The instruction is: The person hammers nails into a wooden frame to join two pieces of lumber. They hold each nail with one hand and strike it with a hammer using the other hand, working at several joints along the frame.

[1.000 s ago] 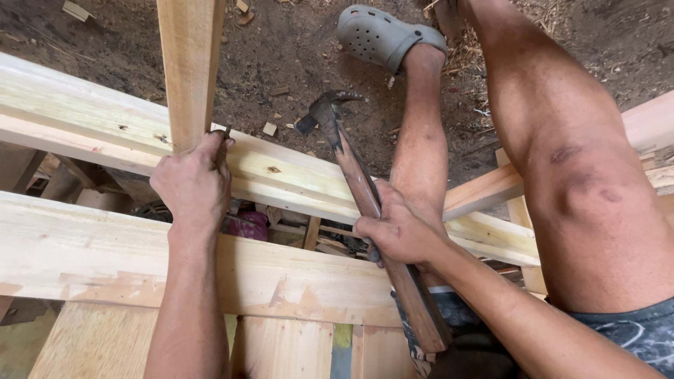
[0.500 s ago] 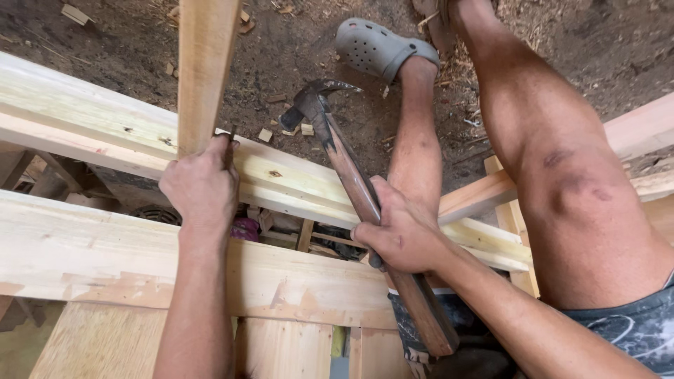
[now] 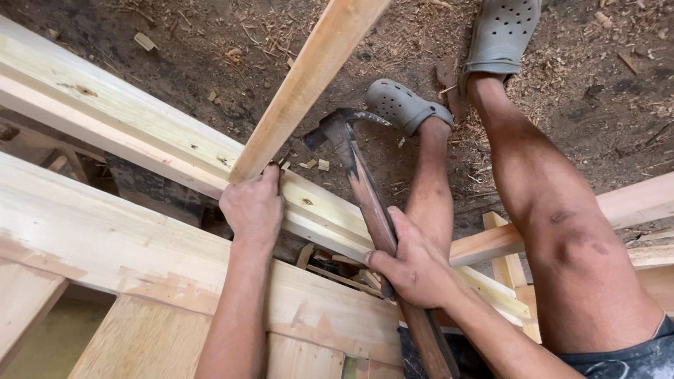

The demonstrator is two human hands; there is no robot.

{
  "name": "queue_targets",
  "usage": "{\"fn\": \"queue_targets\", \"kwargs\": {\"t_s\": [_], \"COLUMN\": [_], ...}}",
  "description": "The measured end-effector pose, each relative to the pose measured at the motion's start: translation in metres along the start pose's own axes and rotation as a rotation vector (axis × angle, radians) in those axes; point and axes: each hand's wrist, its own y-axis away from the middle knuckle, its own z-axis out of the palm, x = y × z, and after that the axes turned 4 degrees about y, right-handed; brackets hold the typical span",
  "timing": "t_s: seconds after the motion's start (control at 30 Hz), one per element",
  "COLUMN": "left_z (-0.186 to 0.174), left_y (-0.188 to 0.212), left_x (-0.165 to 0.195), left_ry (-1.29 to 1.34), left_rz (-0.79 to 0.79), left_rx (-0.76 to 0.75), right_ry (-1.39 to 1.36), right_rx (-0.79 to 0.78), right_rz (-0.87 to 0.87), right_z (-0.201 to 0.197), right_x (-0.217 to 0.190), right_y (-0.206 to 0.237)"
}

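We are looking first at the hammer (image 3: 365, 189), which is lying slantwise across the middle of the view, its dark metal claw head (image 3: 335, 126) raised above the pale beam and its long worn wooden handle running down toward the bottom edge. Our right hand (image 3: 414, 267) is wrapping its grip tightly around that handle at about its middle, fingers closed fully over the wood. Just to the left, our left hand (image 3: 254, 208) is closing its grip around the lower end of a pale wooden slat (image 3: 309, 81), which is leaning up and to the right out of the top of the picture; the slat's foot is meeting the upper beam (image 3: 140, 133) right at the hand. The hammer head is hanging near that joint, apart from the slat. A second, broader beam (image 3: 105, 245) is running beneath our forearms, with plank panels (image 3: 140, 337) below it. To the right, our bare legs are stepping down onto the dirt floor (image 3: 210, 28), both feet wearing grey perforated clogs (image 3: 407, 105). Wood chips are lying scattered over the soil.
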Motion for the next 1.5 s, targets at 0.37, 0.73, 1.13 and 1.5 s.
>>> {"fn": "queue_targets", "kwargs": {"t_s": [0.37,0.73,1.13,1.5], "left_z": [-0.023,-0.050,-0.077,-0.101], "left_y": [-0.026,-0.051,-0.073,-0.089], "left_x": [-0.008,0.009,0.028,0.049], "left_ry": [0.034,0.072,0.072,0.086], "left_rz": [0.012,0.068,0.057,0.015], "left_rx": [-0.015,0.066,0.100,0.115], "right_ry": [-0.102,0.213,-0.051,-0.089], "right_rx": [0.093,0.087,0.148,0.126], "right_rz": [-0.044,-0.032,-0.050,0.084], "right_z": [-0.038,-0.048,-0.104,-0.101], "right_x": [-0.070,-0.089,-0.132,-0.108], "right_y": [0.014,0.022,0.029,0.036]}}
